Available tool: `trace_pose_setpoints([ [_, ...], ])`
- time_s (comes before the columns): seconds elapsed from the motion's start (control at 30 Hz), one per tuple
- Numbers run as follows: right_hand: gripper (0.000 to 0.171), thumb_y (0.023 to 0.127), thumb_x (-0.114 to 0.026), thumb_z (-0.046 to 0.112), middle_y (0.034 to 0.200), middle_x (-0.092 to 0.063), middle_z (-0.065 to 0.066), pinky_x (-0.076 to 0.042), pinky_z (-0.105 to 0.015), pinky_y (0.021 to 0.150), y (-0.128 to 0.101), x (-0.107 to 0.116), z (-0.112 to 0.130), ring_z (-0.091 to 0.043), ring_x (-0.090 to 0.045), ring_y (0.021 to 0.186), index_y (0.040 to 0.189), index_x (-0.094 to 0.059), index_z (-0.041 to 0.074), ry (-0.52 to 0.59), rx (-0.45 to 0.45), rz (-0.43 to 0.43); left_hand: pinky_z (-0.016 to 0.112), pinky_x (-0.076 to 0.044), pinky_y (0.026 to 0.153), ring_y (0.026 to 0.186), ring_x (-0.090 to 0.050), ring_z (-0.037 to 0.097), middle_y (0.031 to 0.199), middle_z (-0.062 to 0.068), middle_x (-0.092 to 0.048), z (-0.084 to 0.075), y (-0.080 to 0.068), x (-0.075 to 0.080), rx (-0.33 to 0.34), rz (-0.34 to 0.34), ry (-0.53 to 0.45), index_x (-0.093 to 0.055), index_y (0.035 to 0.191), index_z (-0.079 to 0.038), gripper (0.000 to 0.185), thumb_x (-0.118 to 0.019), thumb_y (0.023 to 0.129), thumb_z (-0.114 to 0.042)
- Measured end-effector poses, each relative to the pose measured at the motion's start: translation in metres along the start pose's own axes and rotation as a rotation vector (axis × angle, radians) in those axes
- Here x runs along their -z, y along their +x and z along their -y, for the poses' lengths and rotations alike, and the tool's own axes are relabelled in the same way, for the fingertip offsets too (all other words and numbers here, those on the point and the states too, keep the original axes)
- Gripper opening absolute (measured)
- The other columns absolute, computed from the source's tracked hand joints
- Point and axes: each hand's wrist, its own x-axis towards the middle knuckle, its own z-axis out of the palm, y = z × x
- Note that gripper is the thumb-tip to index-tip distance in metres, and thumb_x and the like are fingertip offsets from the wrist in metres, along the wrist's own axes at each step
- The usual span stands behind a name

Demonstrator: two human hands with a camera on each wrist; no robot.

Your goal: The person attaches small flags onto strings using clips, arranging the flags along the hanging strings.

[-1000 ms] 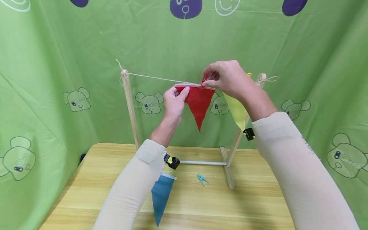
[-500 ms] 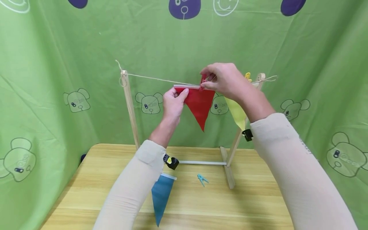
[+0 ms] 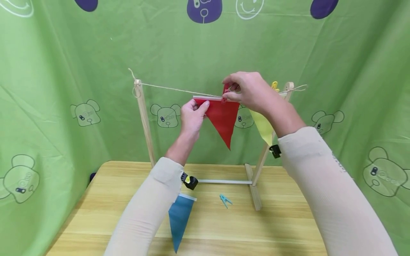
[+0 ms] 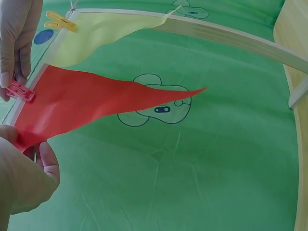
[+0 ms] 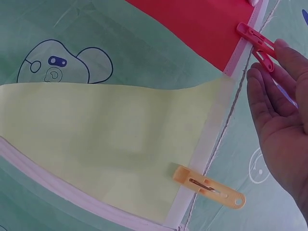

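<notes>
A red pennant (image 3: 224,122) with a white top edge hangs along a string (image 3: 173,88). My left hand (image 3: 192,115) pinches its left top corner, thumb in front. At the pennant's right half, my right hand (image 3: 251,89) pinches the handles of a red clothespin (image 5: 257,41) between thumb and fingers. The clothespin's nose sits over the white edge, right at the string. Beside it hangs a yellow pennant (image 5: 110,134), fastened to the string by a yellow clothespin (image 5: 209,186). In the head view my right forearm partly covers that yellow pennant.
The string runs between a left wooden post (image 3: 145,124) and a right wooden post (image 3: 261,165), joined low down by a white bar (image 3: 224,181). On the wooden table (image 3: 282,227) lie a blue pennant (image 3: 180,220) and a light blue clothespin (image 3: 225,200). A green curtain (image 3: 105,46) surrounds it.
The red pennant's tip has swung a little to the right and its cloth hangs flatter. Both hands keep their grip, shifting only slightly down and left in the view.
</notes>
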Motion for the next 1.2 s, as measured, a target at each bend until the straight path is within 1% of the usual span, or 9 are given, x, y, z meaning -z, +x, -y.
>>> trace_pose_setpoints([
  [0.17,0.043,0.096,-0.075,0.016,0.118,-0.07,-0.014,-0.058,-0.043,0.095,-0.002,0.0,0.0,-0.027,-0.068,0.108,0.135,-0.063,0.001,0.013,0.002,-0.008,0.039,-0.059,0.087,0.075,-0.066,0.011,0.091,0.006,-0.069,0.0,0.001,0.001,-0.02,0.008,-0.002,-0.068,0.117,0.006,0.022,-0.07,0.097,-0.003],
  [0.33,0.045,0.095,-0.075,0.016,0.121,-0.07,-0.014,-0.056,-0.044,0.099,-0.003,-0.001,0.0,-0.028,-0.067,0.111,0.136,-0.062,0.001,0.014,0.009,-0.018,0.052,-0.056,0.097,0.078,-0.067,0.012,0.093,0.008,-0.07,0.0,0.001,0.002,-0.03,0.014,-0.003,-0.069,0.117,0.007,0.022,-0.07,0.097,-0.002],
  [0.6,0.047,0.095,-0.076,0.016,0.125,-0.068,-0.016,-0.053,-0.046,0.104,-0.007,-0.003,0.0,-0.031,-0.064,0.117,0.137,-0.061,0.001,0.04,0.011,-0.032,0.053,-0.055,0.098,0.08,-0.068,0.012,0.094,0.009,-0.071,-0.001,0.0,0.003,-0.031,0.015,0.007,-0.068,0.116,0.006,0.022,-0.071,0.096,-0.004],
  [0.77,0.045,0.096,-0.075,0.016,0.127,-0.068,-0.016,-0.052,-0.047,0.106,-0.01,-0.003,-0.001,-0.032,-0.063,0.12,0.136,-0.062,0.001,0.043,0.016,-0.044,0.054,-0.056,0.098,0.08,-0.069,0.013,0.098,0.013,-0.072,0.0,-0.001,0.004,-0.036,0.019,0.018,-0.068,0.116,0.005,0.022,-0.071,0.096,-0.004],
  [0.87,0.047,0.095,-0.076,0.016,0.13,-0.066,-0.016,-0.052,-0.048,0.106,-0.012,-0.002,-0.001,-0.033,-0.063,0.121,0.137,-0.061,0.001,0.04,0.015,-0.061,0.05,-0.057,0.094,0.08,-0.068,0.012,0.098,0.013,-0.072,0.001,-0.001,0.004,-0.043,0.024,0.032,-0.068,0.116,0.005,0.022,-0.071,0.096,-0.005],
  [0.97,0.048,0.095,-0.076,0.016,0.134,-0.065,-0.017,-0.052,-0.048,0.106,-0.015,-0.002,0.0,-0.033,-0.062,0.121,0.138,-0.06,0.001,0.039,0.023,-0.087,0.046,-0.058,0.092,0.081,-0.067,0.011,0.096,0.008,-0.071,0.0,-0.001,0.006,-0.047,0.019,0.046,-0.068,0.116,0.004,0.023,-0.072,0.096,-0.006],
  [1.1,0.048,0.095,-0.076,0.017,0.135,-0.065,-0.016,-0.051,-0.049,0.107,-0.021,-0.002,0.002,-0.033,-0.063,0.122,0.138,-0.061,0.003,0.05,0.047,-0.138,0.054,-0.055,0.097,0.083,-0.066,0.011,0.094,0.004,-0.069,0.0,-0.002,0.009,-0.057,0.009,0.032,-0.066,0.116,0.006,0.023,-0.072,0.096,-0.004],
  [1.17,0.048,0.095,-0.077,0.017,0.136,-0.065,-0.015,-0.051,-0.048,0.107,-0.025,-0.002,0.002,-0.032,-0.063,0.122,0.138,-0.062,0.004,0.06,0.057,-0.17,0.058,-0.053,0.101,0.083,-0.065,0.011,0.096,0.006,-0.069,-0.001,-0.003,0.01,-0.065,0.006,0.021,-0.065,0.118,0.007,0.025,-0.072,0.095,-0.003],
  [1.2,0.048,0.095,-0.077,0.017,0.136,-0.065,-0.015,-0.051,-0.048,0.107,-0.027,-0.003,0.002,-0.032,-0.063,0.123,0.138,-0.062,0.004,0.069,0.062,-0.187,0.057,-0.053,0.101,0.084,-0.066,0.011,0.098,0.007,-0.07,-0.001,-0.004,0.011,-0.066,0.003,0.02,-0.065,0.119,0.006,0.027,-0.072,0.095,-0.003],
])
